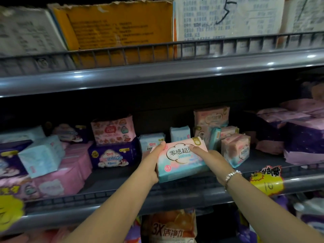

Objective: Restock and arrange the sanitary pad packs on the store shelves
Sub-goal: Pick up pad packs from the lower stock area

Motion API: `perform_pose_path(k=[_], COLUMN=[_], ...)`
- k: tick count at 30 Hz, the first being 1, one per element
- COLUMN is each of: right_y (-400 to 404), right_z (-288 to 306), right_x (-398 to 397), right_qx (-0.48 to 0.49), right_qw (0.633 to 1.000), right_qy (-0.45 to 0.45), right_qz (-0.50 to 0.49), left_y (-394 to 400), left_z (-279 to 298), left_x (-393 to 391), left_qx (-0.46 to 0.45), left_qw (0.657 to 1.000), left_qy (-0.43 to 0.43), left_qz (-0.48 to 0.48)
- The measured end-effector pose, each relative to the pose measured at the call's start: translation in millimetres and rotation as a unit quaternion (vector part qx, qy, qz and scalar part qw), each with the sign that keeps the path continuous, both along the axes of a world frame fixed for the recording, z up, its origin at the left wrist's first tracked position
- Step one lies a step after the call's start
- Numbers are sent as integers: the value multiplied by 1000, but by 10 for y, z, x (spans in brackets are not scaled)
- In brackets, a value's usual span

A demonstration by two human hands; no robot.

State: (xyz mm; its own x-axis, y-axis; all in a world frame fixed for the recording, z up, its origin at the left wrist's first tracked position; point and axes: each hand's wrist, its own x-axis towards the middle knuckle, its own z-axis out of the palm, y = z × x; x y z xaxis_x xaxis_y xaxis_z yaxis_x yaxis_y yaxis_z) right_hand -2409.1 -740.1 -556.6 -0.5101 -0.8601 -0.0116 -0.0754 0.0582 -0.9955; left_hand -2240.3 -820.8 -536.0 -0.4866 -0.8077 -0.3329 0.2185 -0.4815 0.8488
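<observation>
Evidently mid-placement: at centre frame the left hand point(154, 162) grips the left edge of a pink-and-teal pad pack point(180, 160) while the right hand point(210, 158) holds its right side, fingers over the front, just above the middle shelf point(122, 183). Next it probably needs setting upright beside the matching packs point(235, 149) at right

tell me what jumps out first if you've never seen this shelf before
At centre, both hands, left hand and right hand, hold a pink-and-teal pad pack over the middle shelf. A yellow price tag clips to that shelf's edge at right. Above, a torn yellow carton sits on the top shelf.
</observation>
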Motion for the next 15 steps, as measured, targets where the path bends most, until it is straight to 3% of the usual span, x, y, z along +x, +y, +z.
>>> perform_pose_path(k=[6,15], right_y=[302,789], right_z=[142,-69], right_x=[309,1196], right_qx=[-70,-49], right_qw=[997,992], right_qy=[-26,92], right_qz=[14,67], left_y=[258,970], left_z=[157,-89], left_x=[291,1320], left_qx=[-37,-34], left_qw=[999,999], left_qy=[11,-21], left_qz=[3,9])
